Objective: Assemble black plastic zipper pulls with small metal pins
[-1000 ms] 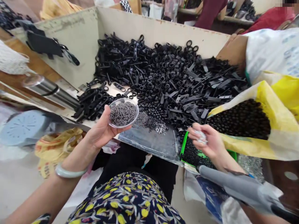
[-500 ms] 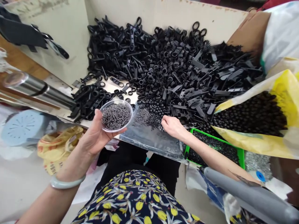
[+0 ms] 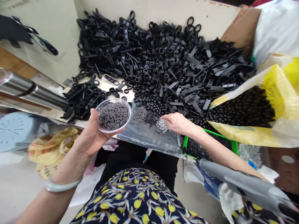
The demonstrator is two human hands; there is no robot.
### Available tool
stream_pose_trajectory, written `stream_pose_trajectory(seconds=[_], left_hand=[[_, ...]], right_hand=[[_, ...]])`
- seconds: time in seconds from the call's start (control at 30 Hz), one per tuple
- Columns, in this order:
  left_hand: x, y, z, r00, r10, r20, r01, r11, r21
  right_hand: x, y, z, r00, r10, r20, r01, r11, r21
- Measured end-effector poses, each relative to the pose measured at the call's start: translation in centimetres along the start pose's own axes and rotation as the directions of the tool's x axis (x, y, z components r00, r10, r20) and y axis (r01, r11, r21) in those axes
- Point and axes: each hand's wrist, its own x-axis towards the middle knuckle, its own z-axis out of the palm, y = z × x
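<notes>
A round clear plastic tub (image 3: 114,115) full of tiny dark grey metal parts rests in my left hand (image 3: 97,133), thumb at its side and fingers underneath. It is tilted slightly over the front edge of the bench. My right hand (image 3: 176,123) is low over the work surface, fingers bent and close together at a small heap of silver pins (image 3: 163,125). What its fingertips pinch, if anything, is hidden. Left of the pins lies a patch of tiny grey parts (image 3: 139,115), and behind them is a pile of small black beads or caps (image 3: 155,105).
Black plastic rings and flat levers (image 3: 140,59) heap across the back. At right, a yellow-and-white bag (image 3: 247,134) spills black round pieces beside a green tray (image 3: 185,144). A metal cylinder (image 3: 46,96) stands left; a grey bar (image 3: 233,175) crosses the lower right.
The view has shifted, so the scene sits farther left. My right hand has drawn back to the right, uncovering more silver pins. My left hand still holds the tub.
</notes>
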Motion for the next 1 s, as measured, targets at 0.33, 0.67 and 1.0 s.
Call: stream_pose_trajectory(seconds=[0.33,0.67,1.0], left_hand=[[0.8,-1.6,4.1,0.978,-0.078,0.192,0.089,0.995,-0.05],[2.9,-5.7,12.7,0.85,-0.115,0.514,0.128,0.992,0.01],[3.2,-8.2,15.2,0.824,-0.106,0.556,0.049,0.992,0.117]], right_hand=[[-1.6,2.5,-0.4,0.962,-0.159,-0.22,0.214,0.943,0.256],[-6.0,5.5,-3.2,0.97,0.084,-0.227,0.111,0.678,0.726],[-7.7,2.8,-4.6,0.855,-0.151,-0.495,0.306,0.919,0.249]])
